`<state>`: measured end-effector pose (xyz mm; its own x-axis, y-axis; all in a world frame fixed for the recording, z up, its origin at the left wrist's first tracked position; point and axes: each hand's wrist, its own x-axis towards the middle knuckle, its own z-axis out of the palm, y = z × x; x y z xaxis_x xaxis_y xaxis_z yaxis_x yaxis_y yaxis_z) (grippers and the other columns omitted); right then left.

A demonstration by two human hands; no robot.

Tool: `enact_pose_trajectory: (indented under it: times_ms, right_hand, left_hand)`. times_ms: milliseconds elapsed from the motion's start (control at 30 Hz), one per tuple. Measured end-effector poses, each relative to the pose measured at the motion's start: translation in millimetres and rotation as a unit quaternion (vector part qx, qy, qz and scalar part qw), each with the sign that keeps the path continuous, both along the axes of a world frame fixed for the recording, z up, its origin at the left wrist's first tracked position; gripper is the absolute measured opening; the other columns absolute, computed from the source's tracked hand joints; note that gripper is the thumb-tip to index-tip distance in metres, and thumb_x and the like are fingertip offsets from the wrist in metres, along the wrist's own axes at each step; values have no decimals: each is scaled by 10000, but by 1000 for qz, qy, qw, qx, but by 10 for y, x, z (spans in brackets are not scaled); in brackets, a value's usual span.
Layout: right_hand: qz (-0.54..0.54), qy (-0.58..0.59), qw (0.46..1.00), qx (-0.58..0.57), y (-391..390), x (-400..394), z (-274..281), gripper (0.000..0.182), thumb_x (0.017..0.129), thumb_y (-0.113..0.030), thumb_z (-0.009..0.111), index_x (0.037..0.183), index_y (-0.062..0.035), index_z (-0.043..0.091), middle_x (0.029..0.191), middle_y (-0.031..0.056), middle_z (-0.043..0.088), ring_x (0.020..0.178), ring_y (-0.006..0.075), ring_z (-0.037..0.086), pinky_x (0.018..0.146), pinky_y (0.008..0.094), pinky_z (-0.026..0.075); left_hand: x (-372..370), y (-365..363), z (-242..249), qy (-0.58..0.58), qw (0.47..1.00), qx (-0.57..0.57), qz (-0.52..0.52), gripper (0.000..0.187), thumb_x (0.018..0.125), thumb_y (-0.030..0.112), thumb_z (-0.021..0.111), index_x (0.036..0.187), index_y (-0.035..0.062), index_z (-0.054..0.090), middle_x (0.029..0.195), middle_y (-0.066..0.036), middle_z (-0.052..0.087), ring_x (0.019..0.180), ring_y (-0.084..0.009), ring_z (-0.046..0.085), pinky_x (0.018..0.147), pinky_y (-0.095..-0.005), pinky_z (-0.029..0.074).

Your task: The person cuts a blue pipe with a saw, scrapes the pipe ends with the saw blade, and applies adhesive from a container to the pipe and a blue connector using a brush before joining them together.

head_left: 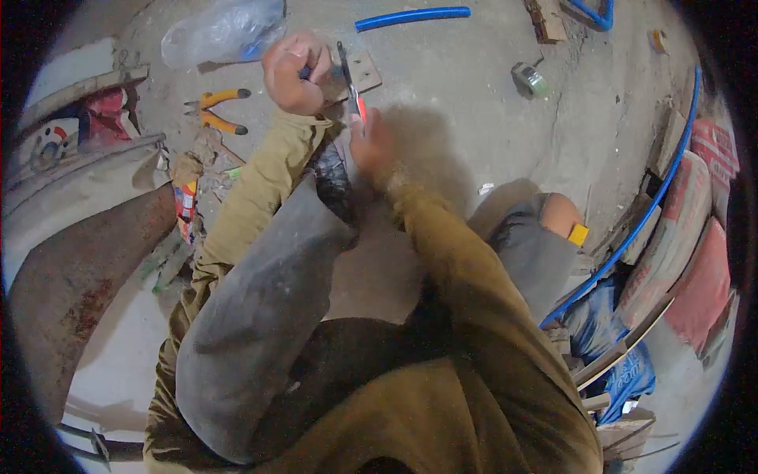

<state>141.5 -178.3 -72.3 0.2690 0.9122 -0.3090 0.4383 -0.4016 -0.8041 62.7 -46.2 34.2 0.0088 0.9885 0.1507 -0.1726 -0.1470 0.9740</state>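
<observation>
My left hand (pixel 294 75) is closed in a fist near the top of the view. A small dark-blue spot shows between its fingers, but what it grips is mostly hidden. Just to the right, my right hand (pixel 371 144) is wrapped round the red-and-black handle of a slim dark hand tool (pixel 347 75), whose long narrow end points up and away from me. The tool's exact kind cannot be made out. Beside its far end, a small flat brownish piece (pixel 365 71) with a hole lies on the floor. Pliers with yellow-orange handles (pixel 217 110) lie left of my left hand, jaws open.
A cut length of blue corrugated tube (pixel 412 17) and a clear plastic bag (pixel 223 35) lie ahead. A tape measure (pixel 529 80) sits at the right. Long blue tubing (pixel 632 241) curves past filled sacks (pixel 667 237). A rusty metal sheet (pixel 87 292) stands left.
</observation>
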Motion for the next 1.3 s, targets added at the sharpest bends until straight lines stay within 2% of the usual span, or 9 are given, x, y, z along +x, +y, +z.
enact_pose_trajectory:
  times_ms: [167, 267, 367, 467, 667, 767, 833, 967, 1300]
  right_hand:
    - [4, 130, 990, -48, 106, 76, -101, 307, 953, -283, 514, 1134, -36, 517, 1072, 260, 595, 901, 490, 586, 768, 563, 451]
    - [50, 133, 984, -110, 152, 181, -6, 301, 950, -291, 525, 1130, -50, 525, 1101, 251, 581, 901, 483, 583, 778, 555, 453]
    - [13, 34, 998, 58, -148, 39, -60, 307, 943, -308, 544, 1107, -49, 546, 1036, 239, 599, 877, 462, 591, 756, 542, 460]
    - [-88, -56, 994, 34, -24, -173, -102, 321, 937, -317, 558, 1108, -46, 544, 948, 220, 611, 838, 442, 594, 732, 538, 459]
    - [-30, 16, 995, -91, 0, -84, 104, 289, 936, -270, 570, 1100, -33, 552, 958, 226, 624, 859, 453, 594, 733, 525, 461]
    - [-4, 103, 995, 17, 164, 24, -185, 288, 943, -267, 560, 1091, -20, 545, 990, 247, 619, 877, 466, 592, 749, 530, 459]
    - [9, 150, 988, -40, 178, 45, -188, 303, 947, -277, 549, 1095, -14, 536, 1010, 258, 611, 904, 469, 586, 773, 532, 456]
    - [9, 45, 996, -83, 112, 58, 251, 324, 950, -287, 542, 1112, -7, 528, 1025, 265, 606, 935, 473, 582, 802, 534, 455]
    - [25, 112, 989, -93, 133, 104, 314, 349, 951, -290, 537, 1140, 3, 524, 1048, 278, 599, 963, 481, 580, 824, 536, 454]
  left_hand:
    - [-101, 31, -7, -90, 992, -54, -74, 289, 807, 286, 460, 640, 61, 389, 498, -43, 363, 470, -137, 334, 459, -275, 297]
    - [-89, 26, 19, -89, 992, -40, -85, 268, 811, 280, 463, 669, 63, 391, 499, -46, 369, 477, -136, 337, 471, -274, 315]
    - [-51, 27, 37, -90, 993, -48, -65, 265, 819, 285, 466, 690, 69, 386, 503, -47, 373, 483, -140, 345, 475, -278, 321]
    - [-83, 31, 8, -92, 993, -48, -59, 273, 826, 296, 471, 695, 77, 373, 509, -48, 378, 486, -141, 345, 475, -279, 321]
    - [-148, 90, -29, -122, 986, -53, -105, 274, 829, 306, 467, 704, 85, 364, 515, -49, 375, 489, -142, 335, 480, -280, 315]
    - [-166, 117, -4, -110, 986, -50, -113, 265, 838, 300, 463, 705, 94, 361, 526, -44, 375, 488, -144, 329, 488, -291, 313]
    - [-133, 119, 44, -86, 990, -44, -106, 269, 852, 306, 469, 701, 115, 352, 536, -30, 367, 487, -146, 324, 502, -309, 317]
    - [-170, 136, -49, -152, 981, -30, -115, 207, 826, 237, 448, 715, 75, 382, 541, -65, 409, 483, -145, 335, 473, -290, 305]
    - [-198, 183, 11, -172, 974, -59, -135, 205, 817, 233, 460, 709, 84, 370, 529, -68, 395, 479, -151, 333, 479, -290, 308]
